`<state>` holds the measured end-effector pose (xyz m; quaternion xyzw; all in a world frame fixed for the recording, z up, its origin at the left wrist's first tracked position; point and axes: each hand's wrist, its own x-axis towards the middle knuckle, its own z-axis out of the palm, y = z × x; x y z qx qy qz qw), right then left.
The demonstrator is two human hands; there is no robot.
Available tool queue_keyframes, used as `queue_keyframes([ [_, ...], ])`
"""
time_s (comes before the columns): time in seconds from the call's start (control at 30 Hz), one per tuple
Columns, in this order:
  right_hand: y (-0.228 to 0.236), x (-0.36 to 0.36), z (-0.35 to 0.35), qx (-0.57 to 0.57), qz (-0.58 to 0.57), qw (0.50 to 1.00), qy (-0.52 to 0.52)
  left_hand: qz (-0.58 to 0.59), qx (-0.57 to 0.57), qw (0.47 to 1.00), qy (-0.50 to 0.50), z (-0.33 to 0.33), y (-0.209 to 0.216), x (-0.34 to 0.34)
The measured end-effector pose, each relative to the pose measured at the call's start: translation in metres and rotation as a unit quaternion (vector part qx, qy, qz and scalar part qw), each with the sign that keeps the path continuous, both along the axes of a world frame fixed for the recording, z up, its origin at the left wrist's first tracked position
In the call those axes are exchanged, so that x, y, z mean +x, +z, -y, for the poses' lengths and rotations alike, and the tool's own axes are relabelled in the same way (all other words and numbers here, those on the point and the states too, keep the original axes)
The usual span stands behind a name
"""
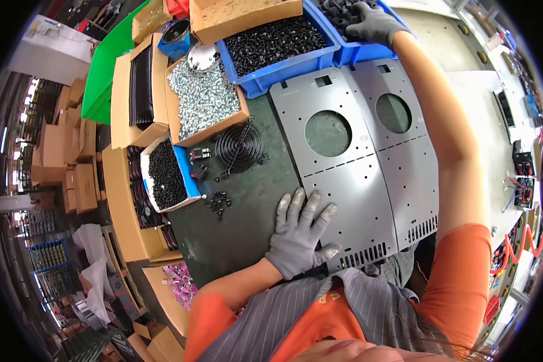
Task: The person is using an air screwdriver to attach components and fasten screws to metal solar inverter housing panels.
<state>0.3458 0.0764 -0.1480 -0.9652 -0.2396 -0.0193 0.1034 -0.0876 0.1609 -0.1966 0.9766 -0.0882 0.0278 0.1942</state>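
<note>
Two grey sheet-metal panels lie side by side, a left panel and a right panel, each with a round cutout, small holes and a row of slots at the near end. My left hand, in a grey glove, rests flat with fingers spread across the left panel's left edge and the dark table. My right hand, also gloved, reaches into the far blue bin of black parts. Its thumb and fingers look apart over the parts; some fingertips are hard to make out.
Left of the panels lie a round black fan guard and loose black screws. Beyond stand a blue bin of black fasteners, a carton of silver screws and a white box of black screws. A pale surface borders the right.
</note>
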Motion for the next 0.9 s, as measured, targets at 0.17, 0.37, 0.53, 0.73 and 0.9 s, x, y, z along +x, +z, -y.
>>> queue_keyframes([
  [0.17,-0.006,0.011,0.007,0.197,-0.055,0.979,0.026,0.009,0.010,1.000,-0.001,0.001,0.001,-0.002],
  [0.37,0.000,-0.006,0.009,0.296,-0.046,0.954,-0.012,0.007,0.009,1.000,-0.004,0.001,-0.001,-0.005],
  [0.53,0.008,-0.013,0.027,0.592,-0.249,0.766,-0.017,0.011,0.014,1.000,0.000,0.001,-0.004,-0.009],
  [0.73,0.008,-0.076,0.063,0.638,-0.360,0.680,0.042,0.021,0.025,0.999,-0.003,0.001,-0.008,-0.010],
  [0.9,-0.006,-0.178,0.099,0.576,-0.454,0.677,0.057,0.016,0.052,0.999,-0.001,0.000,-0.006,-0.006],
])
